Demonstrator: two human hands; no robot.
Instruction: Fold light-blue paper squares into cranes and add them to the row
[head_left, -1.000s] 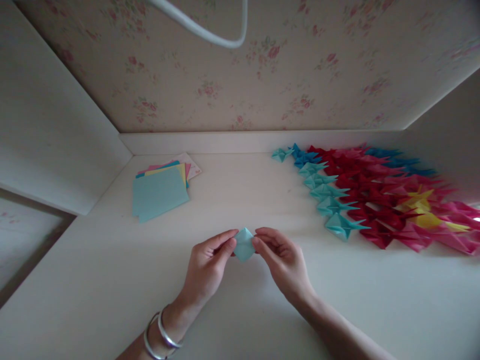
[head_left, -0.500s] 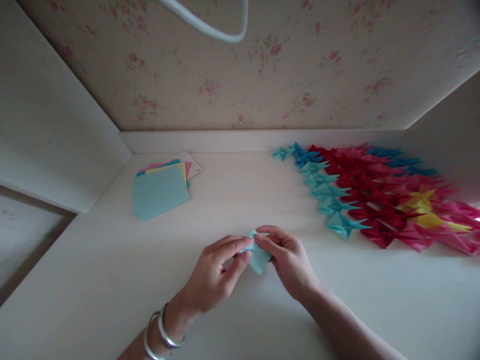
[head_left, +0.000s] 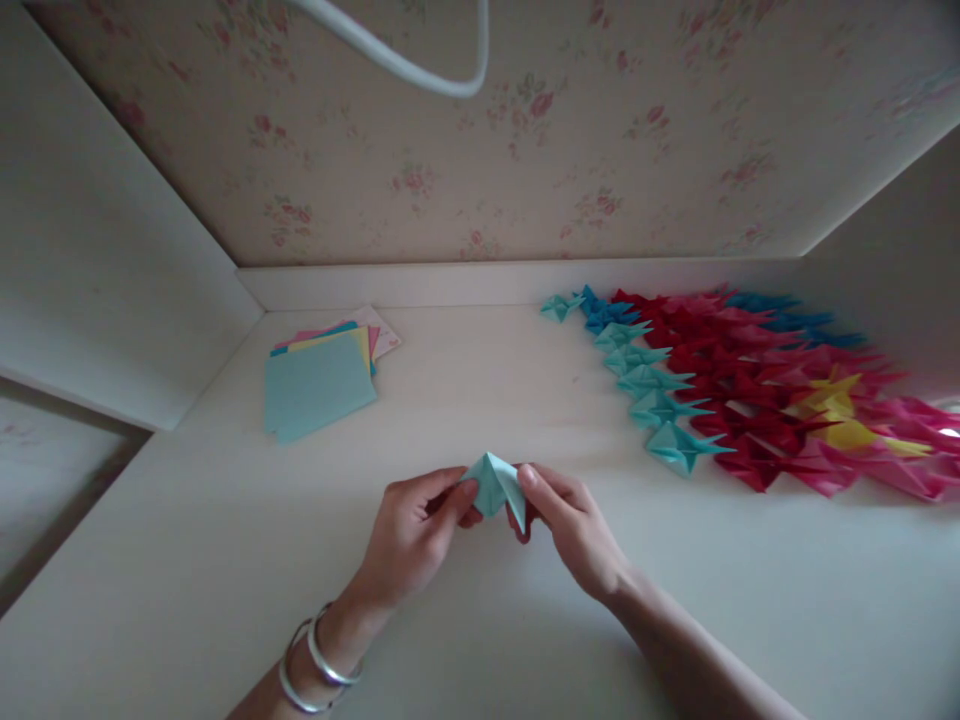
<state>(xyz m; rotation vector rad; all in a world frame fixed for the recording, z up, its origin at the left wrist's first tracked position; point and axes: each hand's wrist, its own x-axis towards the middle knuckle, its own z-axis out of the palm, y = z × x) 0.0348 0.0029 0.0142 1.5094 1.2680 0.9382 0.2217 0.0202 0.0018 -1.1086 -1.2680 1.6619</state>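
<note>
A small piece of folded light-teal origami paper (head_left: 489, 484) is held between both hands, just above the white table. My left hand (head_left: 420, 535) pinches its left corner between thumb and fingers. On the other side, my right hand (head_left: 574, 525) grips the right flap, thumb in front and fingers behind. The paper shows a peaked top, creases down its middle and a narrow flap slanting down on the right. Two silver bangles (head_left: 334, 660) circle my left wrist. Parts of the fingers behind the paper are hidden.
A stack of coloured paper sheets (head_left: 319, 385), teal on top, lies at the back left. Many folded paper pieces in rows fill the right: teal (head_left: 682, 447), dark red (head_left: 754, 462), pink and yellow (head_left: 832, 400), blue ones behind. A white cable (head_left: 405, 70) hangs before the flowered wall.
The folded paper has turned and its flaps are spread into a wider peaked shape. My left hand has shifted slightly left, and the right hand has moved its hold to the right flap.
</note>
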